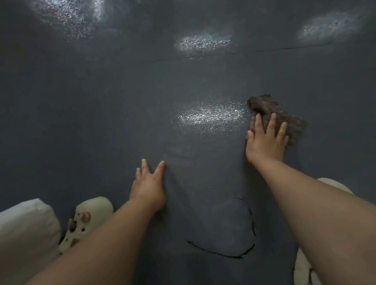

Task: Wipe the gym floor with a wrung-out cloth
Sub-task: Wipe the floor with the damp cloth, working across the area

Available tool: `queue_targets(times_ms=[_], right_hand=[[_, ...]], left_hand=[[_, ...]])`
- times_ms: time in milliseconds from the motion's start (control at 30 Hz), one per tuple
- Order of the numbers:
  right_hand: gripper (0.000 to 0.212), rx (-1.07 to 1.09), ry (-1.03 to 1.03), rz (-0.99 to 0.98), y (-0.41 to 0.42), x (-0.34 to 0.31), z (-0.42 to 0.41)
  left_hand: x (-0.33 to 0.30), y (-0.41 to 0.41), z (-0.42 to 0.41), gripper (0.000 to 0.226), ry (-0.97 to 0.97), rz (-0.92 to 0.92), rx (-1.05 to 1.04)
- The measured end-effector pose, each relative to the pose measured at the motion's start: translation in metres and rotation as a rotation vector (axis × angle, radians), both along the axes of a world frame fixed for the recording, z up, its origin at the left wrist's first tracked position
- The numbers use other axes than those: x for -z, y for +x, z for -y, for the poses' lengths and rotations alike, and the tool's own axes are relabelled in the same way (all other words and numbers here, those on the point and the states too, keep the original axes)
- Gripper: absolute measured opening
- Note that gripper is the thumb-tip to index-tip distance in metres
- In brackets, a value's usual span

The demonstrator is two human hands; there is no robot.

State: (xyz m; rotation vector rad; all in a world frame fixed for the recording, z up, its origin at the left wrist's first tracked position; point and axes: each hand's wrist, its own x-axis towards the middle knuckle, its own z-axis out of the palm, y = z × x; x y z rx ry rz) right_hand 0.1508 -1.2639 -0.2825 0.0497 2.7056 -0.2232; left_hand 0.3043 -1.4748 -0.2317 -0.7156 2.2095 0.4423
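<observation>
Brown cloth [282, 118] lies flat on the dark floor [94, 116] under our spread right hand [267, 138], so we should press evenly and sweep overlapping strokes while our flat left hand [148, 186] braces.

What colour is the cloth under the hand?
Brown, seen in the head view: the cloth.
</observation>
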Motion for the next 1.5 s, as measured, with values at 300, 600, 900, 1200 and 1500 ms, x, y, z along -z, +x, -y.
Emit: queue_targets(times_ms=[300,600,900,1200,1500], right_hand=[[0.052,-0.422,-0.119,0.038,0.119,-0.001,0.105],[0.05,-0.916,-0.179,-0.023,0.151,0.013,0.102],[0.053,-0.177,-0.097,-0.103,0.039,0.008,0.107],[0.055,-0.574,-0.238,0.005,0.138,0.001,0.206],[0.042,-0.802,-0.601,-0.05,0.145,-0.004,0.202]], left_hand=[[0.006,0.031,0.008,0.074,0.071,-0.299,-0.157],[0.004,0.068,0.028,0.08,-0.011,-0.194,-0.179],[0.007,0.058,0.056,0.074,-0.072,-0.176,-0.177],[0.01,0.069,0.089,0.069,-0.149,-0.286,-0.361],[0.01,0.069,0.097,0.062,-0.231,-0.379,-0.291]])
